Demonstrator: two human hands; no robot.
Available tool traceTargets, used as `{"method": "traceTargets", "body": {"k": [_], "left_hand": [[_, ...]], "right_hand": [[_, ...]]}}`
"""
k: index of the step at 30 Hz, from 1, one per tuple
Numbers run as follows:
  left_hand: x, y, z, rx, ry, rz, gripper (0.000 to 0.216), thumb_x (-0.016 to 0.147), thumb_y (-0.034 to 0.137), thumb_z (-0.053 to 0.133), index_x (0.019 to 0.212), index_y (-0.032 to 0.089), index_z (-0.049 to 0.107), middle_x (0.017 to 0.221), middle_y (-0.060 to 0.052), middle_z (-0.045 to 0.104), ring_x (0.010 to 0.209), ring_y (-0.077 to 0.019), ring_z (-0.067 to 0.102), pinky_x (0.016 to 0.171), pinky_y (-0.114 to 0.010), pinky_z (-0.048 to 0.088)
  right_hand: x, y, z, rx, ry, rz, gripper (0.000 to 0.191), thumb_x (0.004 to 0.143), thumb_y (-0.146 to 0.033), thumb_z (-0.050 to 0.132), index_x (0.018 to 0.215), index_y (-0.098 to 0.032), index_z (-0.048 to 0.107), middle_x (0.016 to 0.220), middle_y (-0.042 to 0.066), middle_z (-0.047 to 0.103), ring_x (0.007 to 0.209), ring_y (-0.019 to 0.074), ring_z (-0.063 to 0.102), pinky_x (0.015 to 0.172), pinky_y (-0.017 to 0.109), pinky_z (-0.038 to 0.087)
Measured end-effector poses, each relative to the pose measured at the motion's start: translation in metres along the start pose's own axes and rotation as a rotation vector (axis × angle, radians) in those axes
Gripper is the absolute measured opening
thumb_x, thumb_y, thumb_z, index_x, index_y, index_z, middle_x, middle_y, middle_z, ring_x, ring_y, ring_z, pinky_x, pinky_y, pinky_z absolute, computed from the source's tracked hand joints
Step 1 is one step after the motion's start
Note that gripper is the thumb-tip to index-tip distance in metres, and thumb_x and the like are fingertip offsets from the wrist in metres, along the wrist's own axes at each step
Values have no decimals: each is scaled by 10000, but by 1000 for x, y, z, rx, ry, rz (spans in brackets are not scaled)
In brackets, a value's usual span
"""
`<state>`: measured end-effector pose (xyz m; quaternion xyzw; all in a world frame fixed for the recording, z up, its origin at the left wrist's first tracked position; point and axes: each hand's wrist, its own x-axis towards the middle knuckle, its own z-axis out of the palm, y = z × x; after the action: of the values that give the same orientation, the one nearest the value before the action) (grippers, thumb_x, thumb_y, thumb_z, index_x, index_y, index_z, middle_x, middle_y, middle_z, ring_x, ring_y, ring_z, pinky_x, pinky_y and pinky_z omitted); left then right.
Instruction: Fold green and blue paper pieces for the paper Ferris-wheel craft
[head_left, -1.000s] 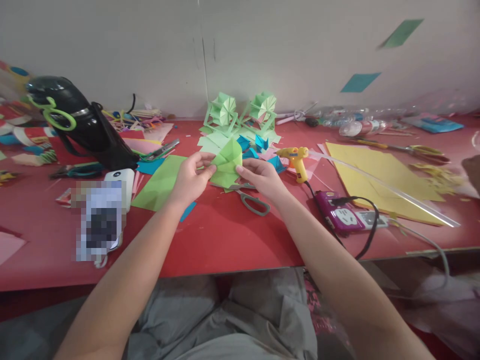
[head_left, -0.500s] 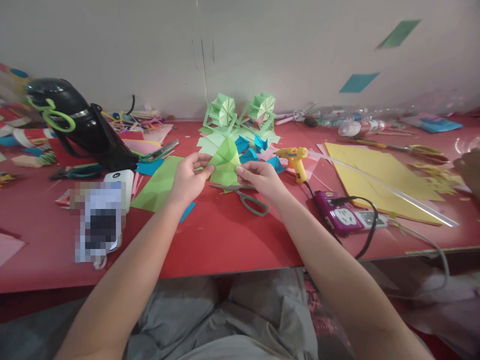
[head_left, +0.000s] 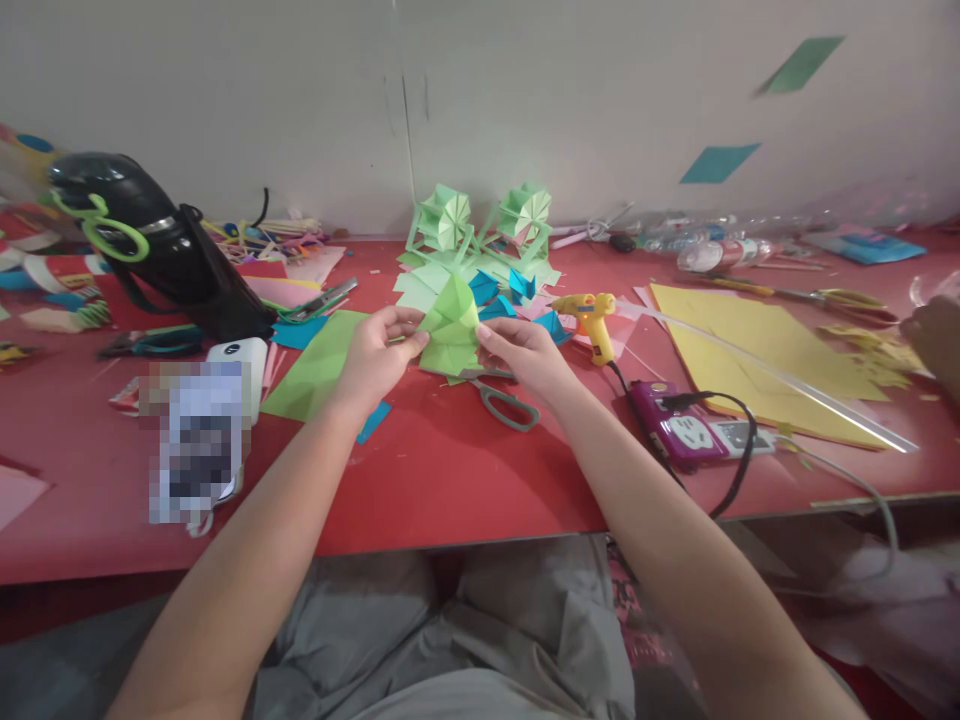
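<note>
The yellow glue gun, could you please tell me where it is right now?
In the head view, the yellow glue gun is right of the right hand, between blue folded papers and yellow sheets.

Looking like shared paper-craft workspace, not telling whether school or studio. Showing long red tabletop (head_left: pixel 450 480) against pale wall (head_left: pixel 262 90), bearing folded green paper models (head_left: pixel 448 218), blue folded pieces (head_left: pixel 521 287), yellow sheets (head_left: pixel 742 400) and yellow scraps (head_left: pixel 870 355). Featuring grey-handled scissors (head_left: pixel 486 387), yellow glue gun (head_left: pixel 598 322), purple power block (head_left: pixel 684 430) with cables. Displaying green piece (head_left: pixel 806 65) and blue piece (head_left: pixel 720 163) on wall. Holding creased green paper (head_left: pixel 452 330) between left hand (head_left: pixel 381 355) and right hand (head_left: pixel 526 352). Including another person's blurred hand (head_left: pixel 936 340) at right edge.
</note>
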<state>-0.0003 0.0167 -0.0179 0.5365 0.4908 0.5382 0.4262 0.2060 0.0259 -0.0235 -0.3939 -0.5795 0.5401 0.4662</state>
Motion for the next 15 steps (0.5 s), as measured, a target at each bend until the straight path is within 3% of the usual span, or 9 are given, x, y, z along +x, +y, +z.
{"method": "traceTargets", "body": {"k": [5,10,15], "left_hand": [[-2,1,1,34,-100,31,314,740,273,750,1028,177,673,857,-38,693,809,-192,689,752,-327,568],[-5,4,2,103,-250,125,265,771,321,740,994,189,684,917,-46,733,891,-215,696,797,-340,572],[-6,1,2,321,-201,357,94,841,276,675,882,192,661,876,-30,719,828,-183,676,771,-298,534]], "right_hand": [[1,3,2,13,17,6,435,736,-625,739,780,-194,711,695,9,625,625,115,568,608,262,491],[1,2,5,203,11,81,432,692,-621,775,723,-205,661,760,22,647,668,143,612,611,286,522],[1,0,6,295,-17,159,410,659,-562,815,770,-199,660,783,15,647,702,142,616,602,268,527]]}}
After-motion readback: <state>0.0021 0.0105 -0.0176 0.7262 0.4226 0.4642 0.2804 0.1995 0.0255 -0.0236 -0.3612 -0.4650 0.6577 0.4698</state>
